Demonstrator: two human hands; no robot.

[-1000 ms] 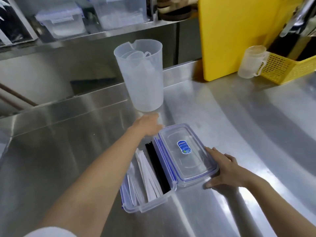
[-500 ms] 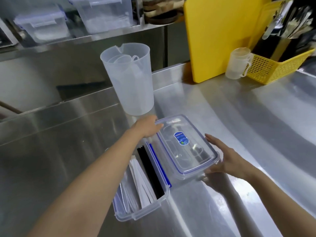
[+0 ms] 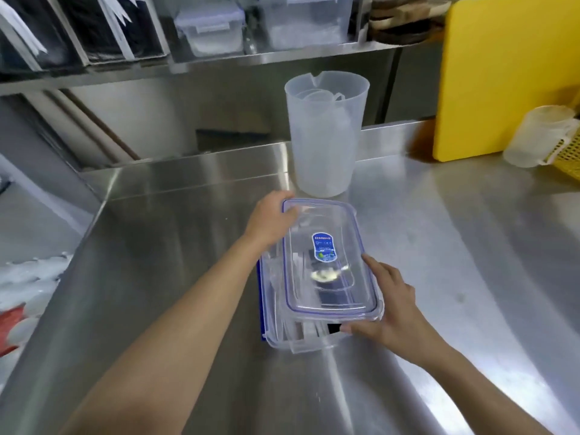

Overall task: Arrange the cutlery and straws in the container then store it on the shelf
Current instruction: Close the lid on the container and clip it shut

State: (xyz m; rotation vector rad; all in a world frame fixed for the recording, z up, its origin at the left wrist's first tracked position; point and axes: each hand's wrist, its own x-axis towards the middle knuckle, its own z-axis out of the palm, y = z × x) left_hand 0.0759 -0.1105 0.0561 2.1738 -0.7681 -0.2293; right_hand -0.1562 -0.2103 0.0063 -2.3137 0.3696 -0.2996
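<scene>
A clear plastic container (image 3: 279,339) with blue clips sits on the steel counter, holding white wrapped straws and dark cutlery, seen blurred through the plastic. Its clear lid (image 3: 326,277), blue-rimmed with a blue sticker, lies over most of the container, shifted a little to the right. My left hand (image 3: 270,219) grips the lid's far left corner. My right hand (image 3: 389,306) holds the lid's near right edge and corner. A steel shelf (image 3: 219,65) runs along the wall above the counter.
A tall translucent jug (image 3: 324,136) stands just behind the container. A yellow cutting board (image 3: 508,73) leans at the back right, with a small cup (image 3: 539,136) and yellow basket (image 3: 565,155) beside it. Lidded boxes (image 3: 208,28) and straw bins (image 3: 44,29) fill the shelf.
Both hands have swung the lid from beside the container to on top of it, covering the straws and cutlery. The view has shifted left and up.
</scene>
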